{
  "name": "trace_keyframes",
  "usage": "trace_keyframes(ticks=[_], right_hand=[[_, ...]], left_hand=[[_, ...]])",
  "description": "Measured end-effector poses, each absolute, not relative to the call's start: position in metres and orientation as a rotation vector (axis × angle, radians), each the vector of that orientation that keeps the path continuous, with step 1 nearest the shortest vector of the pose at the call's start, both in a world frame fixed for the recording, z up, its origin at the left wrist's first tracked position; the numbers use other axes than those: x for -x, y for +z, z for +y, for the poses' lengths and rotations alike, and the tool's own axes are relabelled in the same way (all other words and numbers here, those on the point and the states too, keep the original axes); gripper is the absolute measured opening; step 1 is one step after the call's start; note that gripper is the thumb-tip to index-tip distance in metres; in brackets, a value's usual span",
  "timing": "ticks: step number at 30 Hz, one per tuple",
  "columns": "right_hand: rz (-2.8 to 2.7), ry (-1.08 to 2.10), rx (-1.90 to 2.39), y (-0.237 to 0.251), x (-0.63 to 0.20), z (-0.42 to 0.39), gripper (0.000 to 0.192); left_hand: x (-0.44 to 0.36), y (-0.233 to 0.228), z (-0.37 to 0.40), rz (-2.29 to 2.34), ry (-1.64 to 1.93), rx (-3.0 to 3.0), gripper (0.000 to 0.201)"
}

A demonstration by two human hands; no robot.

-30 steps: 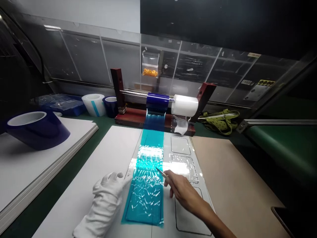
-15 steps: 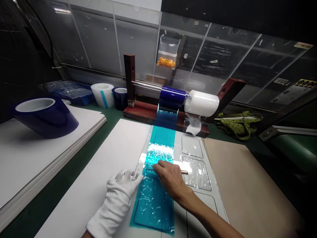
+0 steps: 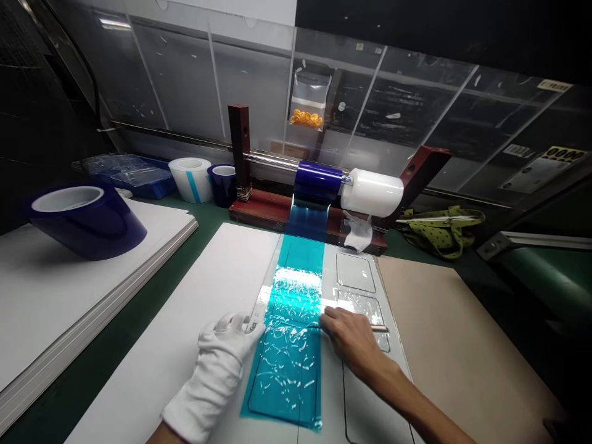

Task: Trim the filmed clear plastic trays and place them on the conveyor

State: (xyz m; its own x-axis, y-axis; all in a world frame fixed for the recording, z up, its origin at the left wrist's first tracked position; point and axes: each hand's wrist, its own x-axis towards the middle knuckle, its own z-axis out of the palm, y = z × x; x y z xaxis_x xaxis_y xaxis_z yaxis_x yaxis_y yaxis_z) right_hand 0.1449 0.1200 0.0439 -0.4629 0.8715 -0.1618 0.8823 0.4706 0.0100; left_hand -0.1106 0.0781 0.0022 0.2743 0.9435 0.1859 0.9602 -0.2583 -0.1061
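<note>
Grasping a slim, pen-like tool with a smooth pale shaft (image 3: 380, 328) in its bent fingers, the bare right hand (image 3: 348, 333) sits, in the head view, beside the right edge of a long translucent blue-green plastic film (image 3: 284, 370). The tool lies crosswise, its thin dark end over that edge of the film; whether it touches cannot be told. The left hand (image 3: 229, 339), in a white cloth glove, rests at the film's left edge, fingers curled; whether they grip anything cannot be told.

The film lies wrinkled and glossy over a pale flat panel (image 3: 332, 370) with black-outlined rounded rectangles, some showing to the right of the film. From its far end it runs up to a glossy dark-blue roll (image 3: 318, 180) on a metal rod. A glossy white roll (image 3: 374, 192) shares this rod, right of the film, and a dark-red wooden stand (image 3: 263, 208) carries both beyond it.

Left of the film lie a white flat sheet (image 3: 217, 271) and, farther left across the dark-green tabletop (image 3: 145, 308), a stack of white sheets (image 3: 69, 308) bearing a large dark-blue ring-shaped roll (image 3: 104, 222). Right of the film lies a brown flat board (image 3: 430, 320), with a dotted yellow-green fabric bag (image 3: 441, 233) beyond it.
</note>
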Motion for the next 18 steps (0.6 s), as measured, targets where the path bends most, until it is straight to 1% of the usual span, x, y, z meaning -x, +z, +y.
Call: trace_keyframes(ticks=[4, 8, 10, 12, 14, 15, 16, 17, 18], right_hand=[[2.410, -0.163, -1.757, 0.056, -0.188, 0.093, 0.029], [2.344, -0.360, -1.904, 0.055, -0.197, 0.060, 0.021], [2.340, -0.486, -1.933, 0.048, -0.190, 0.046, 0.018], [2.349, -0.598, -1.964, 0.040, -0.181, 0.036, 0.018], [2.363, -0.694, -2.001, 0.034, -0.173, 0.030, 0.019], [2.372, -0.742, -2.017, 0.033, -0.170, 0.029, 0.019], [2.381, -0.791, -2.028, 0.033, -0.169, 0.027, 0.019], [2.390, -0.839, -2.037, 0.035, -0.169, 0.026, 0.018], [2.399, -0.885, -2.043, 0.038, -0.169, 0.024, 0.018]], left_hand=[[0.110, 0.007, 0.078, -1.762, -0.188, 2.350, 0.048], [0.099, 0.009, 0.056, -1.677, -0.307, 2.395, 0.054], [0.091, 0.008, 0.041, -1.593, -0.413, 2.455, 0.067], [0.080, 0.004, 0.027, -1.526, -0.446, 2.551, 0.089], [0.070, 0.000, 0.018, -1.548, -0.358, 2.641, 0.109], [0.065, -0.002, 0.016, -1.586, -0.303, 2.659, 0.113], [0.060, -0.004, 0.015, -1.637, -0.266, 2.640, 0.113], [0.056, -0.005, 0.014, -1.667, -0.260, 2.593, 0.108], [0.052, -0.005, 0.014, -1.663, -0.280, 2.538, 0.098]])
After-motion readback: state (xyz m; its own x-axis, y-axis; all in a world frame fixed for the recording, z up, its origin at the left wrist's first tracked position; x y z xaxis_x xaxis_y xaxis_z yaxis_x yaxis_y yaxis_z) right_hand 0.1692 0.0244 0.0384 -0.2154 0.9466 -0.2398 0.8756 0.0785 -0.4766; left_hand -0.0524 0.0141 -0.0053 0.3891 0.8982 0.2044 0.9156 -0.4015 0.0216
